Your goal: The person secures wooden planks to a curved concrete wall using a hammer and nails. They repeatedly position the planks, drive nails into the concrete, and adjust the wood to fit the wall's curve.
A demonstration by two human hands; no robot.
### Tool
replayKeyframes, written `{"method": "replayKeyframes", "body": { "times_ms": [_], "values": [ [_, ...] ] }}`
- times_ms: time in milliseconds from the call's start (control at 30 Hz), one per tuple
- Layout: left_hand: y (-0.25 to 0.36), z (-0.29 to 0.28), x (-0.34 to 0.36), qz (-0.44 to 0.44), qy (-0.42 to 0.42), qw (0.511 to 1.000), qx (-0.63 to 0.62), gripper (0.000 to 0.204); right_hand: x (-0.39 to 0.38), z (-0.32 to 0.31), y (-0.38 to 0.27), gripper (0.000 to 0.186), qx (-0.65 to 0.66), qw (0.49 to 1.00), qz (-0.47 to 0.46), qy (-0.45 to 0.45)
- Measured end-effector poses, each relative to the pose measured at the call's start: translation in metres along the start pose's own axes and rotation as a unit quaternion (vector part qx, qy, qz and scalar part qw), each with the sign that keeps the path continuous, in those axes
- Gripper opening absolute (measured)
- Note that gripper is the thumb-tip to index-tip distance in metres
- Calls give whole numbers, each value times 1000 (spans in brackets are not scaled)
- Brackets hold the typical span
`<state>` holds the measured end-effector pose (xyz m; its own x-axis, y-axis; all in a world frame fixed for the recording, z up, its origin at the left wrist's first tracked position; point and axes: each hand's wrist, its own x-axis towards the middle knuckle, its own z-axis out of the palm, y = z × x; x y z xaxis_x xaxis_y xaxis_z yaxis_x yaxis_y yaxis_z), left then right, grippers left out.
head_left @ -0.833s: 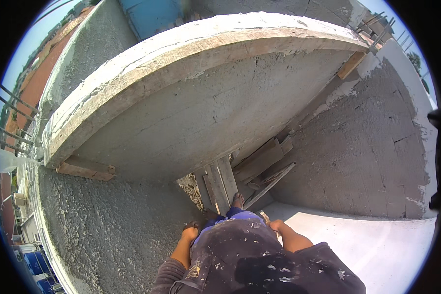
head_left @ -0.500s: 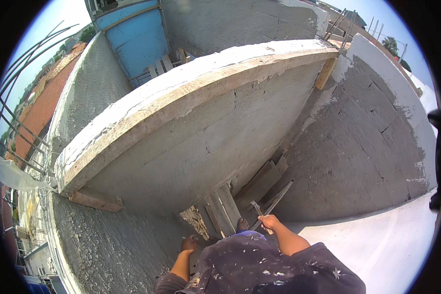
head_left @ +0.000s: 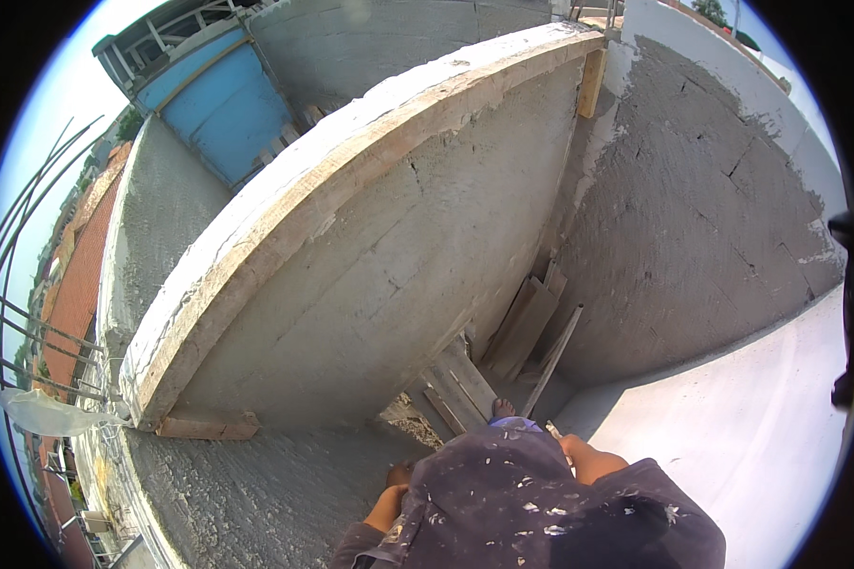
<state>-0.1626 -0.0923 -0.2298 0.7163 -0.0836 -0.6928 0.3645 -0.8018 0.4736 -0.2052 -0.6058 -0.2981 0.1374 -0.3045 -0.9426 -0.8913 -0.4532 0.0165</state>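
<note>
My right hand is low beside my paint-spotted dark shirt, which covers part of it. It is closed round a short, pale, stick-like tool, of which only a small end shows. On the other side, my left hand hangs next to the shirt, near the rough grey wall; its fingers are mostly hidden. One bare foot shows beyond the shirt, beside several loose planks.
A plastered wall topped by a long wooden board crosses ahead. More planks and a leaning stick stand in the corner by the right wall. Bent steel rods and a plastic bag are at far left.
My right hand has drawn back toward my body, and most of the tool is now hidden. My view has turned, so walls and planks appear shifted.
</note>
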Motion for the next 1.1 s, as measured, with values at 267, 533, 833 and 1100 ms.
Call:
{"method": "replayKeyframes", "body": {
  "times_ms": [267,533,833,1100],
  "values": [
    [10,-11,-3,-24,8,999,22,55,-23,24,32,69,57,998,20,16],
    [193,-90,-3,207,180,958,-83,50,-43,-17,-3,68,23,999,-14,38],
    [422,-323,-126,514,568,642,35,50,-35,-81,-44,66,-41,992,-95,64],
    [465,-462,-126,194,593,756,196,77,-22,-113,-73,64,-26,988,-138,68]
  ]
}}
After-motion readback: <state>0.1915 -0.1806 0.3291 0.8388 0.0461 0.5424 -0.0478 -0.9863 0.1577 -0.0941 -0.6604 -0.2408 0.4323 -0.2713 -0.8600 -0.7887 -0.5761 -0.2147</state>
